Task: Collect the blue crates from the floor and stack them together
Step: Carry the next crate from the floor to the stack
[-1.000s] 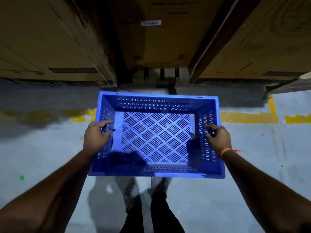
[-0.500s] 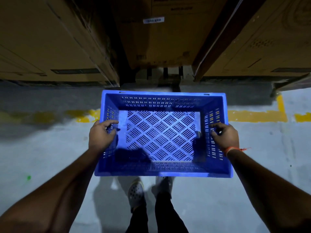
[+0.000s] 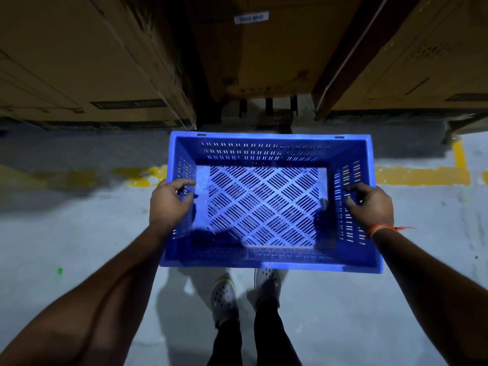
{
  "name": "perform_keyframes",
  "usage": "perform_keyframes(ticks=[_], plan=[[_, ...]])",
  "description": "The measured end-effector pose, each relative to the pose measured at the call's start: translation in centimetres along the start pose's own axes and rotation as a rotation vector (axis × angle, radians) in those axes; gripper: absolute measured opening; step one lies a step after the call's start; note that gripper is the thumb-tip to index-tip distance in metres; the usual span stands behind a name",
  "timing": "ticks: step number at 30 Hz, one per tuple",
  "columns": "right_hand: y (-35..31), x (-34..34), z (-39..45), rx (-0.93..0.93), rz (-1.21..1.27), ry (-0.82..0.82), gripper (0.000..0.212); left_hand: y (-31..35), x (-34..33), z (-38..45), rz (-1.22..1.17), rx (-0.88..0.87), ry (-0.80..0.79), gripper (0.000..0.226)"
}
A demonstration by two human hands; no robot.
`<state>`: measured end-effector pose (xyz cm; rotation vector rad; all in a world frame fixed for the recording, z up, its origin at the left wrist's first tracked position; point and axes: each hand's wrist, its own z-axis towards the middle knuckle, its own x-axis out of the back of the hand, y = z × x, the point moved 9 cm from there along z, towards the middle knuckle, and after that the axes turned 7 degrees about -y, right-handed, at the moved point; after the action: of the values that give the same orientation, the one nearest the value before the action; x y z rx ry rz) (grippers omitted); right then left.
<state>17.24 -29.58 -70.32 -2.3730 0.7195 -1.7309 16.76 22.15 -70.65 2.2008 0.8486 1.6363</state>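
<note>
Head view: a person carries a blue crate [image 3: 266,204] above a grey floor [image 3: 66,228], facing stacked cardboard boxes [image 3: 79,62]. The left hand [image 3: 169,202] and right hand [image 3: 371,207] each grasp a side wall, fingers curled through the slots.

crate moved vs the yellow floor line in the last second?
Yes. The blue crate, gripped by the left hand and right hand, has shifted rightward along the yellow floor line, covering more of its right-hand stretch than before.
</note>
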Motion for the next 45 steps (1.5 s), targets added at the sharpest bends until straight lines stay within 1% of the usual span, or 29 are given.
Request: perform_keyframes(ticks=[4,7,11,17,20,30,32,34,38,40,42,45], plan=[[0.1,-0.1,0.0,-0.026,-0.013,0.003,0.025,-0.7,-0.2,-0.5,0.025,0.011,0.006,0.034],[0.5,-0.2,-0.5,-0.005,-0.026,0.009,0.028,-0.2,0.0,-0.6,-0.007,0.003,0.006,0.030],[0.2,-0.1,0.4,-0.019,-0.025,-0.003,0.024,0.4,0.3,0.0,-0.032,-0.011,-0.002,0.025],[0.2,0.0,-0.2,-0.009,-0.031,0.001,0.026,-0.3,0.1,-0.7,-0.031,-0.016,0.006,0.028],[-0.1,0.0,-0.1,-0.035,-0.004,-0.018,0.024,-0.6,0.1,-0.3,-0.025,-0.011,0.003,0.028],[-0.1,0.1,-0.1,-0.046,0.044,-0.006,0.021,-0.1,0.2,-0.3,-0.052,0.024,0.008,0.023],[0.1,0.1,0.0,-0.047,0.052,-0.016,0.022,0.0,0.2,-0.5,-0.062,0.030,-0.006,0.019],[0.0,-0.1,-0.1,-0.049,0.043,-0.048,0.026,0.1,0.1,-0.5,-0.059,0.029,-0.054,0.018],[-0.1,-0.2,-0.5,-0.072,0.056,-0.197,0.043,0.1,-0.3,-0.3,-0.032,0.039,-0.245,0.033],[0.1,-0.4,-1.5,-0.123,0.064,-0.266,0.052,-0.3,-0.3,-1.1,0.016,0.091,-0.272,0.050],[-0.5,-0.2,-3.3,-0.131,0.023,-0.266,0.059,-0.1,0.1,-2.7,0.047,0.140,-0.262,0.060],[-2.6,1.2,-7.0,-0.114,-0.047,-0.167,0.066,1.7,1.4,-5.8,0.085,0.129,-0.211,0.059]])
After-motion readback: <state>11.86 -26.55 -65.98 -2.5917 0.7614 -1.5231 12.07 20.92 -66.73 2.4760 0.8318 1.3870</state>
